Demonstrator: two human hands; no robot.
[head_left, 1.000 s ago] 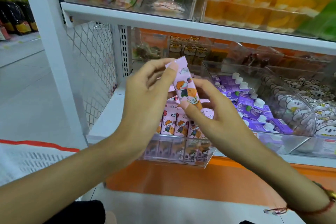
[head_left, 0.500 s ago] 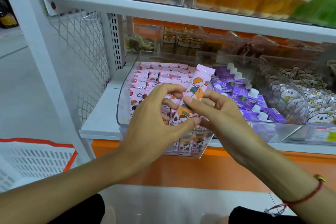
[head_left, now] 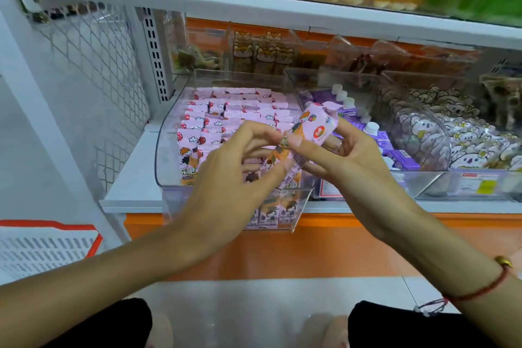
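Bridging left hand (head_left: pixel 226 181), right hand (head_left: pixel 354 162): packet (head_left: pixel 315 126)

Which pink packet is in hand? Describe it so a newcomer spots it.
On the lower white shelf, the leftmost clear bin holds rows of pink packets. The held packet sits above them, tilted, pinched between the left hand and the right hand. It alone is out of the rows.

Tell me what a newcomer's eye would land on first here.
Centre frame, the left hand and right hand pinch a pink snack packet above the shelf. Just behind them sits a clear bin packed with matching pink packets, with purple cartons to its right.
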